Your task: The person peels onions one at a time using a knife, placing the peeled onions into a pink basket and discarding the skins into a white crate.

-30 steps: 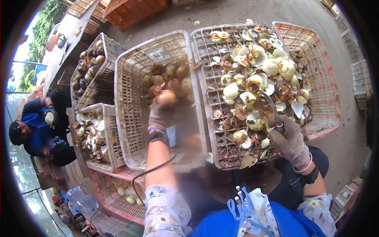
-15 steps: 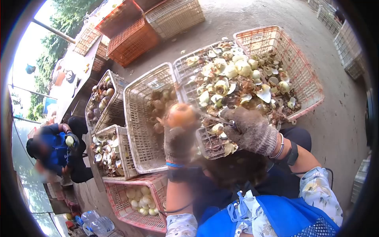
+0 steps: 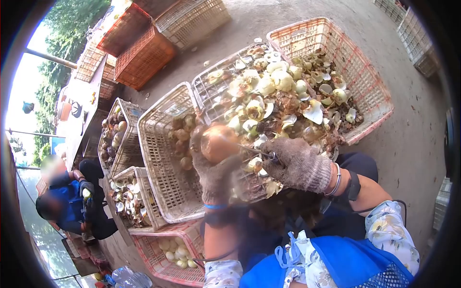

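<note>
My left hand (image 3: pixel 215 177), in a dirty knit glove, is closed around a brown-skinned onion (image 3: pixel 219 144). In my gloved right hand (image 3: pixel 297 163) is a small knife (image 3: pixel 254 150), its thin blade reaching left to the onion's side; whether it cuts in cannot be told. Both hands are above the near edge of a crate lid or grate (image 3: pixel 206 77) heaped with onion peels (image 3: pixel 269 91). Left of my left hand, a whitish crate (image 3: pixel 156 158) holds several unpeeled onions (image 3: pixel 181 134).
A red-and-white crate (image 3: pixel 370 91) of peels stands at right. Near my left forearm, a pink crate (image 3: pixel 153 254) contains peeled onions (image 3: pixel 177 254). A co-worker (image 3: pixel 67 201) sits at left beside crates of onions (image 3: pixel 114 137) and scraps (image 3: pixel 128 197). Orange crates (image 3: pixel 144 57) are stacked behind.
My view has shifted, moving the crates slightly left in the picture. The onion now sits deeper in my left palm, with the knife still at its side.
</note>
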`<control>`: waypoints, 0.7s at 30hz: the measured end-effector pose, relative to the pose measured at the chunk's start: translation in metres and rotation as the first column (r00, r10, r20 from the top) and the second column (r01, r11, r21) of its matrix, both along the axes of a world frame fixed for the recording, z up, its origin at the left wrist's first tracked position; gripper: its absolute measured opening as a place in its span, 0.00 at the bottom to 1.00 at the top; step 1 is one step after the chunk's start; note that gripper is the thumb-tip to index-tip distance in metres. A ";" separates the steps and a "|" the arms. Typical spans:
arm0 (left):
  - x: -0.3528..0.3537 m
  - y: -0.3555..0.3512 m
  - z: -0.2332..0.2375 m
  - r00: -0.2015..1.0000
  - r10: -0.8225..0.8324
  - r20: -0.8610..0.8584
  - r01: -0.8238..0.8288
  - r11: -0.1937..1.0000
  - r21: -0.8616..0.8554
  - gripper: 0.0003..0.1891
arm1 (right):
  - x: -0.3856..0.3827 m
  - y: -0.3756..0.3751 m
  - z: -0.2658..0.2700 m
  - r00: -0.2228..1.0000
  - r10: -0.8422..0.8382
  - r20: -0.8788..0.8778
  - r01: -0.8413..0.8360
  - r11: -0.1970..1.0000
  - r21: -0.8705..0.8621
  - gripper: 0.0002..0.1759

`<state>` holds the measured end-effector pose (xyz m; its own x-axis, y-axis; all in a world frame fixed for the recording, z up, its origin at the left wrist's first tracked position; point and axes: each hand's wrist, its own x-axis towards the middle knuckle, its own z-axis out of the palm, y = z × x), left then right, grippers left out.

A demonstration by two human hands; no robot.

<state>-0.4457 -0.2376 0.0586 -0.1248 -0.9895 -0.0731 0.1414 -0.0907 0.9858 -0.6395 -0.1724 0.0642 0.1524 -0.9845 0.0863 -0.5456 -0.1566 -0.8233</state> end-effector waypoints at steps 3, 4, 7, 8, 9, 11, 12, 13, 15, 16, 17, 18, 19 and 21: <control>-0.003 -0.001 0.002 0.999 0.036 0.015 -0.035 0.998 -0.056 0.46 | 0.004 0.002 -0.008 0.999 -0.013 0.048 0.017 0.998 -0.065 0.17; -0.004 -0.001 0.003 0.998 0.064 0.004 -0.063 0.994 -0.085 0.47 | 0.005 0.003 -0.008 0.999 -0.006 0.046 0.008 0.999 -0.034 0.19; -0.003 -0.001 0.005 0.993 0.103 0.049 -0.097 0.989 -0.113 0.49 | 0.006 0.005 -0.011 1.000 0.005 0.030 -0.005 1.000 -0.010 0.21; -0.002 -0.001 0.005 0.994 0.099 0.049 -0.093 0.989 -0.114 0.49 | 0.006 0.005 -0.012 1.000 0.009 0.014 -0.009 1.000 -0.017 0.20; -0.001 -0.002 0.003 0.990 0.112 0.087 -0.099 0.985 -0.140 0.50 | 0.006 0.005 -0.011 1.000 0.007 0.014 -0.007 1.000 -0.018 0.20; 0.001 -0.001 0.002 0.984 0.127 0.125 -0.105 0.981 -0.163 0.50 | 0.008 0.003 -0.010 0.999 0.011 -0.035 -0.012 1.000 -0.021 0.19; 0.003 0.000 0.001 0.985 0.116 0.125 -0.096 0.983 -0.159 0.50 | 0.008 0.002 -0.012 0.999 0.013 -0.036 -0.014 1.000 -0.018 0.19; 0.004 0.000 0.001 0.986 0.105 0.126 -0.085 0.984 -0.157 0.50 | 0.007 0.000 -0.016 0.996 0.016 -0.086 -0.019 0.999 -0.035 0.18; 0.010 0.002 0.002 0.987 0.080 0.138 -0.059 0.987 -0.150 0.51 | 0.005 -0.007 -0.032 0.991 0.013 -0.134 -0.030 0.991 -0.128 0.17; 0.012 0.003 0.002 0.988 0.071 0.139 -0.051 0.988 -0.146 0.51 | 0.001 -0.015 -0.034 0.979 0.012 -0.204 -0.062 0.969 -0.241 0.19; 0.011 0.005 -0.002 1.000 0.001 0.019 0.002 0.988 -0.151 0.49 | -0.002 -0.018 -0.032 0.947 -0.023 -0.322 -0.074 0.956 -0.285 0.14; 0.012 0.004 -0.001 1.000 -0.005 0.021 0.008 0.989 -0.149 0.49 | -0.005 -0.021 -0.028 0.900 -0.066 -0.430 -0.085 0.942 -0.323 0.10; 0.014 0.005 0.002 0.997 -0.053 0.051 0.056 0.997 -0.061 0.47 | -0.009 -0.028 -0.035 0.905 -0.056 -0.422 -0.107 0.929 -0.354 0.09; 0.007 0.009 0.001 0.994 -0.110 -0.026 0.111 0.993 0.033 0.31 | -0.013 -0.038 -0.045 0.873 -0.080 -0.482 -0.136 0.907 -0.398 0.17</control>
